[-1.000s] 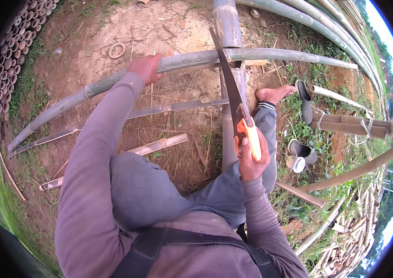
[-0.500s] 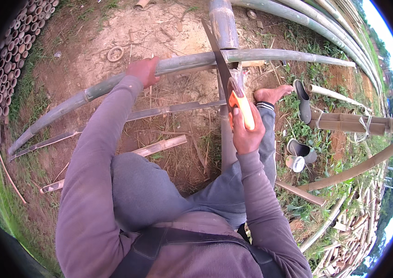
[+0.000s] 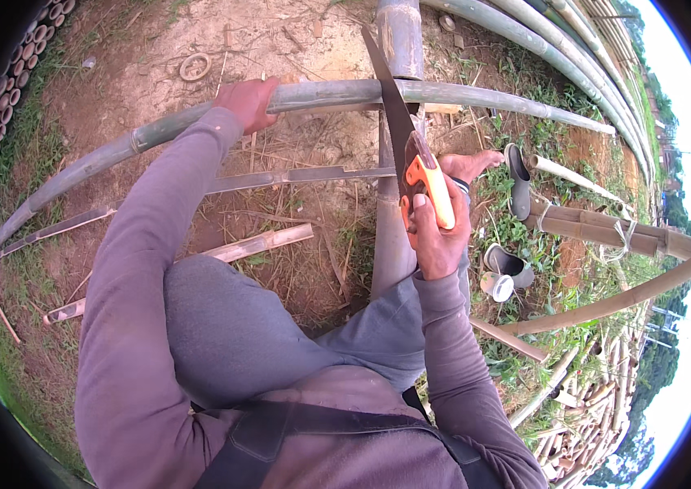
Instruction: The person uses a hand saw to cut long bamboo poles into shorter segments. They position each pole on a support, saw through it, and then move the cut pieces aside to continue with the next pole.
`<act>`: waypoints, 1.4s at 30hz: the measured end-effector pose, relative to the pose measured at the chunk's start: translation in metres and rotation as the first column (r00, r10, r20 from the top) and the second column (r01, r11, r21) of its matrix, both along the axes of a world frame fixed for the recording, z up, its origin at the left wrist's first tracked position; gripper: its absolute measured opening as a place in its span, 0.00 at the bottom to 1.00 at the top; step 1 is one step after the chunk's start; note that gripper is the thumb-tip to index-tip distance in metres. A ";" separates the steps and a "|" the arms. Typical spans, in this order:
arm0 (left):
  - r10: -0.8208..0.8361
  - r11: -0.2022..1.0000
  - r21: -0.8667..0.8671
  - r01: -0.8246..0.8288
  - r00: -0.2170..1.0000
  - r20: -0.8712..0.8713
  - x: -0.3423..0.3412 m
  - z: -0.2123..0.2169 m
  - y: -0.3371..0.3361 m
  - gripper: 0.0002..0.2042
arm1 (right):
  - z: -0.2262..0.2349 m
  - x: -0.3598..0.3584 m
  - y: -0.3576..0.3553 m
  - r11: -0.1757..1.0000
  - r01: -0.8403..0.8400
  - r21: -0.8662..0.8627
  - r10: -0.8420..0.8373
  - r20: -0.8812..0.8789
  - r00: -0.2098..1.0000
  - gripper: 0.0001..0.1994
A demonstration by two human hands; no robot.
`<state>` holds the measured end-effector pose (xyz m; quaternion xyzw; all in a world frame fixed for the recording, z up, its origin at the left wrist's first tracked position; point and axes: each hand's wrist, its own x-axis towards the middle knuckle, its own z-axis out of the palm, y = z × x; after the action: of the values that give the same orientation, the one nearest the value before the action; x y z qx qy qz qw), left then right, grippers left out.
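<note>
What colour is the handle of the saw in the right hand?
The saw handle is bright orange with black parts, seen best in the head view, gripped by the right hand.

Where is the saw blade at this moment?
In the head view, upper centre: the saw blade lies across the long bamboo pole, right of the left hand gripping that pole, with its orange handle in the right hand.

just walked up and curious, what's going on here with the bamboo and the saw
A person is sawing a long bamboo pole laid crosswise over a thicker pole. The right hand grips the orange handle of a hand saw, whose blade rests on the long pole. The left hand presses that pole down further along. A bare foot rests near the cut. Split bamboo strips lie on the dirt.
</note>
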<state>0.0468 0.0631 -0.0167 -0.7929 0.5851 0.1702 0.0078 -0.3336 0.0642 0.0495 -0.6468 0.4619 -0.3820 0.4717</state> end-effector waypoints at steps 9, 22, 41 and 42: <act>-0.087 0.995 -0.051 0.085 0.996 -0.035 0.012 -0.027 0.002 0.33 | 0.001 -0.014 0.000 0.982 -0.152 -0.111 0.148 -0.045 0.988 0.35; 0.090 0.975 -0.207 -0.080 0.995 0.038 -0.001 -0.004 0.064 0.49 | -0.034 -0.015 0.003 0.997 -0.055 -0.051 0.058 0.065 0.996 0.17; 0.235 0.971 -0.097 -0.220 0.952 0.197 0.031 0.010 0.097 0.44 | -0.029 -0.002 0.007 0.999 -0.001 -0.047 0.003 0.036 0.999 0.14; 0.227 0.972 -0.110 -0.210 0.956 0.185 0.035 0.004 0.091 0.43 | -0.027 -0.002 0.010 1.000 0.002 -0.021 -0.002 0.003 1.000 0.14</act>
<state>0.0815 0.1543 -0.0130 -0.8652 0.4970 0.0647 0.0114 -0.3353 0.0738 0.0226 -0.6506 0.4579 -0.3884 0.4650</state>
